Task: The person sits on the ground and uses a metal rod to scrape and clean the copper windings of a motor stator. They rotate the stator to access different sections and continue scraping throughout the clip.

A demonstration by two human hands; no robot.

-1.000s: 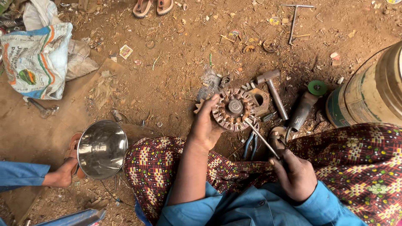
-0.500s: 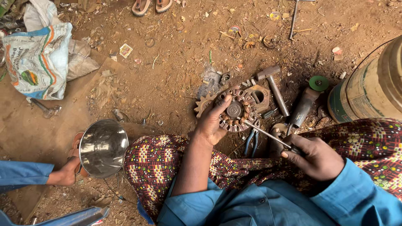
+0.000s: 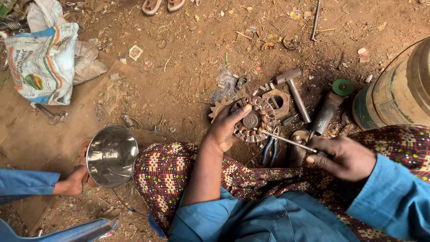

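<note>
On the dirt in front of my knees, my left hand (image 3: 222, 131) grips a round rusty stator (image 3: 255, 120) with copper windings, thumb laid across its top face. My right hand (image 3: 342, 157) is closed around the handle of a thin metal screwdriver (image 3: 286, 140). The screwdriver's tip touches the stator's lower right rim. My patterned skirt and blue sleeves fill the lower part of the view.
A hammer (image 3: 295, 93), an angle grinder (image 3: 329, 110) with a green disc, blue-handled pliers (image 3: 270, 152) and metal scraps lie around the stator. A large drum (image 3: 394, 96) stands at right. At left another person's hand (image 3: 74, 181) holds a steel bowl (image 3: 112, 154). A printed sack (image 3: 42, 62) lies far left.
My right hand has swung out to the right, lowering the screwdriver until its tip meets the stator's rim. My left hand keeps its grip on the stator.
</note>
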